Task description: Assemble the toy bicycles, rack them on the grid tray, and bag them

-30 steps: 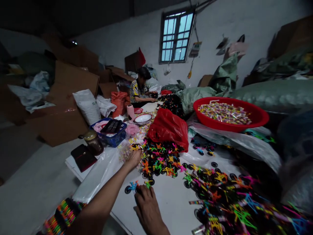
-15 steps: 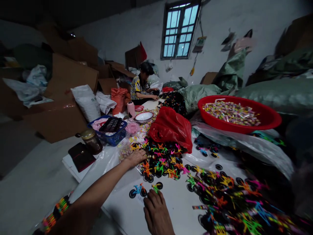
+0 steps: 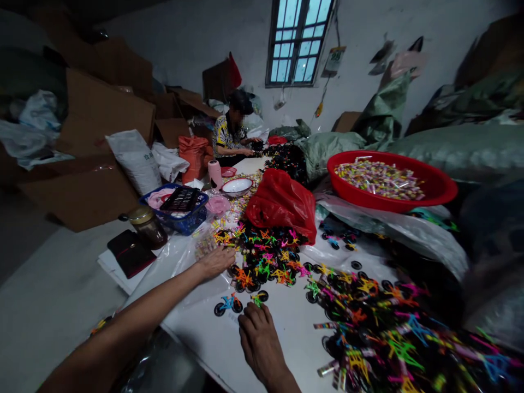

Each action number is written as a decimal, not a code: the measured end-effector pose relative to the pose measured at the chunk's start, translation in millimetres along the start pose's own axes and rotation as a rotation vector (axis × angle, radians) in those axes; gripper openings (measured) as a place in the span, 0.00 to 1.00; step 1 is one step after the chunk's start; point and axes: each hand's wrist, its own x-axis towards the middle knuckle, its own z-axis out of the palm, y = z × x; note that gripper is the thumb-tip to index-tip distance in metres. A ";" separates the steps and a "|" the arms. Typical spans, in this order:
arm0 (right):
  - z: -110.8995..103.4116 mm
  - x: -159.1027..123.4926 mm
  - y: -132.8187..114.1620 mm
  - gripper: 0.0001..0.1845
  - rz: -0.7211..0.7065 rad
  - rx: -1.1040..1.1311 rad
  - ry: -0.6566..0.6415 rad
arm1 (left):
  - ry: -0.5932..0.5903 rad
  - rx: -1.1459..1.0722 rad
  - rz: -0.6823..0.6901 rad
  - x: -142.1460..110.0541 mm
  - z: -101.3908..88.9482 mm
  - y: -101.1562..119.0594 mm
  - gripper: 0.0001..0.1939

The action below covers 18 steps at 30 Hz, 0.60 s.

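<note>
Palm down, my left hand (image 3: 216, 262) reaches to the left edge of a pile of toy bicycles (image 3: 268, 259) with bright frames and black wheels. Its fingers are stretched out; what lies under them is hidden. My right hand (image 3: 261, 338) rests low over the white tabletop (image 3: 208, 322), fingers spread and slightly bent. Its fingertips are at the near edge of a green and yellow toy bicycle (image 3: 258, 298); whether they press on it is unclear. Just left of that stands a blue and orange toy bicycle (image 3: 228, 304). Beside my left hand lies a clear bag of small candies (image 3: 204, 244).
A larger heap of toy bicycles with candy tubes (image 3: 376, 322) covers the right side. Behind are a red plastic bag (image 3: 282, 204), a red basin (image 3: 438, 188) of candies, a blue basket (image 3: 192, 221) and a jar (image 3: 147, 226). Another person (image 3: 229, 134) sits farther back.
The view has shifted slightly, so most things appear a little higher and to the left. Both hands stay at nearly the same places beside the toy bicycles.
</note>
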 end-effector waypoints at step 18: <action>-6.1 0.6 -4.5 0.11 0.005 0.022 0.012 | -0.031 -0.037 -0.022 4.5 -0.4 50.3 0.12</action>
